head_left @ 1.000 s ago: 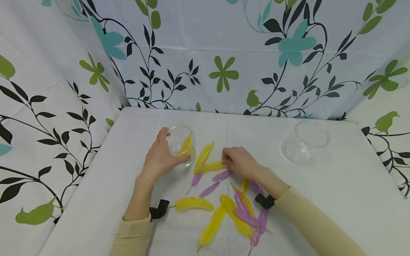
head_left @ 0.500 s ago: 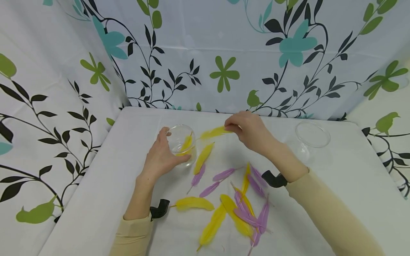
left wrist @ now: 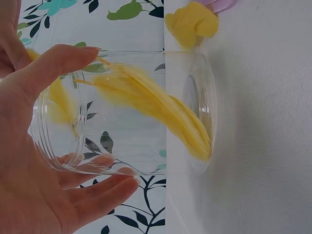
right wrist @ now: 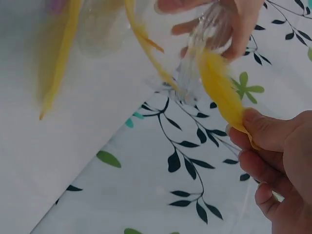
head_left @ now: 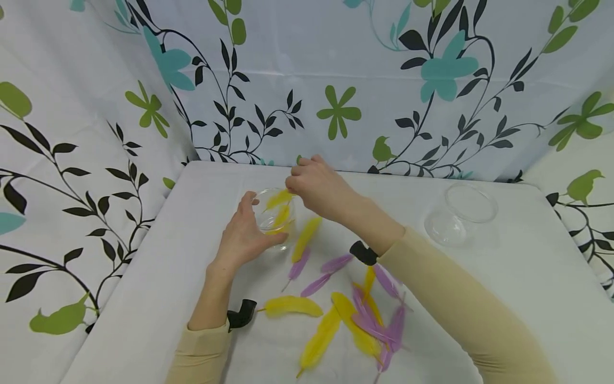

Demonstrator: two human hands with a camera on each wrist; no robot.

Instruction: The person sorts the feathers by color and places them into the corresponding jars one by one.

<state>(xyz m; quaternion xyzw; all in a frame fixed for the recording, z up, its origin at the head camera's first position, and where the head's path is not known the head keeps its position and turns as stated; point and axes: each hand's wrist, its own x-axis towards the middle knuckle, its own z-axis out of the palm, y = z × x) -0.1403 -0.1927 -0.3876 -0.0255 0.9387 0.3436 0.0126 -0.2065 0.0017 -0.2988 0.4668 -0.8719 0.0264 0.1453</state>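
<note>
My left hand (head_left: 244, 234) grips a clear glass jar (left wrist: 131, 161) round its upper part, thumb on one side and fingers on the other. Inside the jar, yellow feathers (left wrist: 151, 100) lean against the wall and reach its base. Over the jar's mouth, my right hand (head_left: 318, 186) pinches a yellow feather (right wrist: 219, 90) by one end between thumb and fingers. The feather's other end points down into the opening. Just right of the jar, another yellow feather (head_left: 306, 238) lies on the table, partly over a purple feather (head_left: 299, 264).
Several yellow and purple feathers lie scattered on the white table (head_left: 144, 309) in front, including a yellow one (head_left: 292, 305) and an overlapping pile (head_left: 369, 322). A second clear jar (head_left: 448, 226) stands at the back right. Patterned curtains (head_left: 288, 69) hang behind the table and along its sides.
My right hand has picked up a yellow feather from the table, lifted it, and carried it left to the jar's mouth. The left hand and jar have stayed in place.
</note>
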